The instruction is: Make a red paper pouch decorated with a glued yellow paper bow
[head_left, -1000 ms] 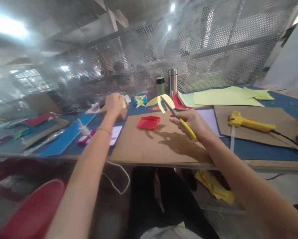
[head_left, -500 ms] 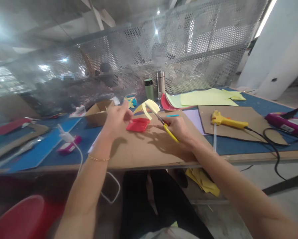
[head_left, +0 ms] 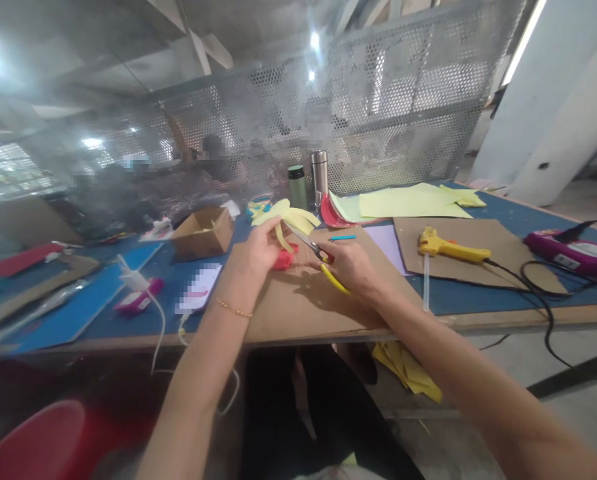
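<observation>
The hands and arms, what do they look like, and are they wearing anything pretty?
They're a person's own bare hands, with no gloves on the left hand or the right hand. No sleeves show on either forearm. A thin, gold-coloured bracelet circles the left wrist; none shows on the right.

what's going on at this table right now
Someone's left fingers hold yellow paper, while their right fingers grip yellow-handled scissors with the blades close to it. Whether they are cutting is hard to tell. Below, a red piece lies on cardboard; a glue gun rests to the right.
</observation>
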A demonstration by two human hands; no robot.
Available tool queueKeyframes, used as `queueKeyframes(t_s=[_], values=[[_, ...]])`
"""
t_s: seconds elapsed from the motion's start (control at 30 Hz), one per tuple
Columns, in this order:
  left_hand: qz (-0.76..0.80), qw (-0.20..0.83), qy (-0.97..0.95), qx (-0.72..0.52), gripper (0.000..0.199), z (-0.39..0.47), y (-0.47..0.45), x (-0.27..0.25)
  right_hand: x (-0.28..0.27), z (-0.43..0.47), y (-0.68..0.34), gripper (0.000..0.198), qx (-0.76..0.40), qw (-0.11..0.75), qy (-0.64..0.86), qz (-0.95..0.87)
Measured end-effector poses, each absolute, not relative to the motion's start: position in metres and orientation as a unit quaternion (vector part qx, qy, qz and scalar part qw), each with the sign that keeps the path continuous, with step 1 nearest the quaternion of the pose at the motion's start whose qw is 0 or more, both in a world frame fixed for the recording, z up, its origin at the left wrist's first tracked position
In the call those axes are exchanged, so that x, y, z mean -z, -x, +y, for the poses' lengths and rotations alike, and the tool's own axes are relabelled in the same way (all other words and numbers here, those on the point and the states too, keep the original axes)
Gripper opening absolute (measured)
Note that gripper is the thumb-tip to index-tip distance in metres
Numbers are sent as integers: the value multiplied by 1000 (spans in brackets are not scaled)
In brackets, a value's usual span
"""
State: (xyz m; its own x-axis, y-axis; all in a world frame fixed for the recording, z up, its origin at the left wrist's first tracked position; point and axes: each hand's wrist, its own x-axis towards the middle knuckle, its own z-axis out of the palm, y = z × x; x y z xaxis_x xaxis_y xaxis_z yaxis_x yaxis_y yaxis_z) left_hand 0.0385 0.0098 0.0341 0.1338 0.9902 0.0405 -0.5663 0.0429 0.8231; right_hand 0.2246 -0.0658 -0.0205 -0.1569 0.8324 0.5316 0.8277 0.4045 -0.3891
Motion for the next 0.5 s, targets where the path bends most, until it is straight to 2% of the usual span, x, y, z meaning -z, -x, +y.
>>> queueKeyframes(t_s=[0.2, 0.4, 0.5], values=[[343, 634, -325, -612, 10, 16, -37, -30, 10, -75, -221, 40, -10, 290, 581, -761], [330, 521, -348, -706, 25, 31, -28, -21, 5, -74, -228, 37, -34, 201, 623, -755], [310, 524, -384, -694, 26, 35, -18, -15, 11, -66, -237, 34, -9, 154, 659, -736]])
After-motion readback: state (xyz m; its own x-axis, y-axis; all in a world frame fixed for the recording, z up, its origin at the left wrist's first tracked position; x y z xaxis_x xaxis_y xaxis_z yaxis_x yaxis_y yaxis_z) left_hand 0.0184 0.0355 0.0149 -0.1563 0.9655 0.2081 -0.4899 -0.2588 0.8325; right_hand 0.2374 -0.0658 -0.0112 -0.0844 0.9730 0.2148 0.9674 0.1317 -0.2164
